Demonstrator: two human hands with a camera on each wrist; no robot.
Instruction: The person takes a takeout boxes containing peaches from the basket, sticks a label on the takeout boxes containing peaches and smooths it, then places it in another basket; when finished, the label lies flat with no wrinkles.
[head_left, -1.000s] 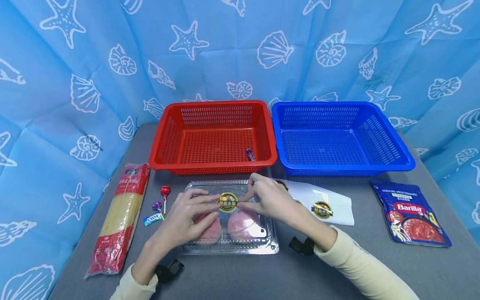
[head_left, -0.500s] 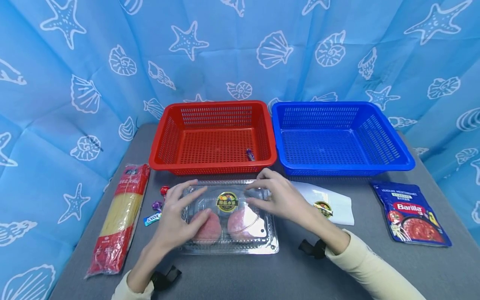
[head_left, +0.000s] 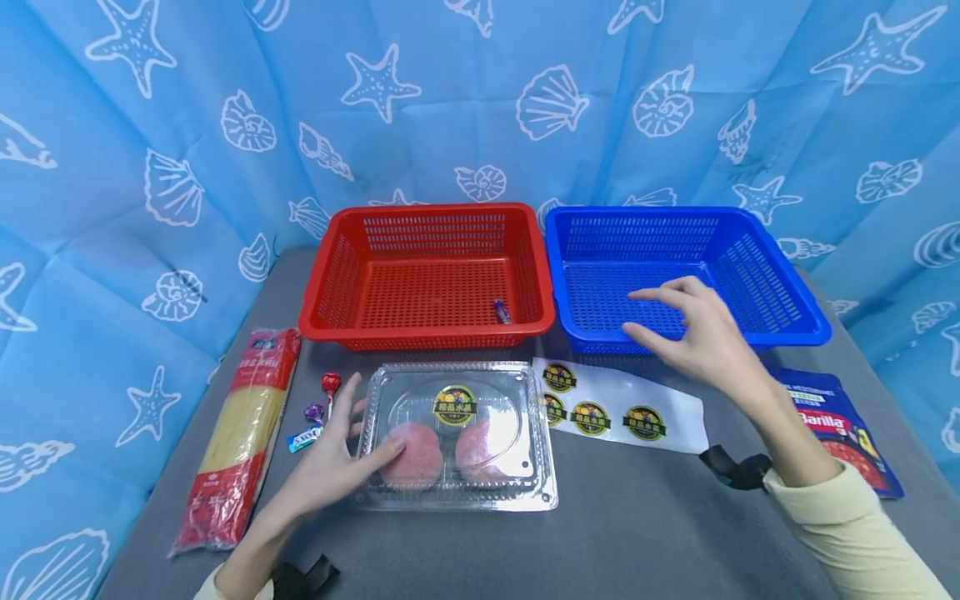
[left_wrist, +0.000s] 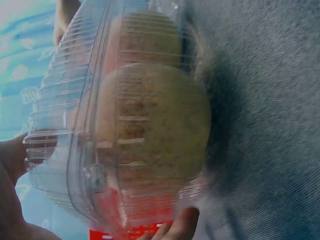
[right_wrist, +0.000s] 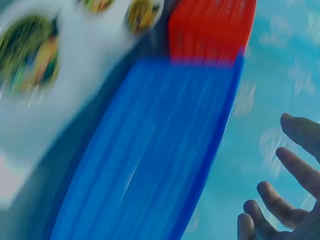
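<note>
A clear plastic clamshell fruit box (head_left: 450, 504) lies on the grey table with two round, pink-yellow fruits (head_left: 480, 450) inside that look like peaches. On its lid is a round black-and-gold sticker (head_left: 454, 406). My left hand (head_left: 330, 462) is at the box's left end, thumb over the lid and fingers along the side, loosely spread. In the left wrist view the thumb (left_wrist: 15, 155) overlaps the lid's edge, and fingertips (left_wrist: 185, 225) show low beside the box. Over the front of the blue basket (head_left: 690, 346), my right hand (head_left: 705, 329) hovers with fingers apart, holding nothing.
Right of the box lies a white sticker sheet (head_left: 675, 417). The red basket (head_left: 427, 337) contains a small purple-wrapped candy (head_left: 502, 312). Left are a noodle pack (head_left: 240, 442), a lollipop (head_left: 330, 383) and wrapped sweets (head_left: 303, 439). A Barilla pouch (head_left: 825, 421) is partly behind the right arm.
Both hands have left the lid's sticker. My right hand has moved right and up to the blue basket, uncovering the sticker sheet; my left has drawn back to the box's left end.
</note>
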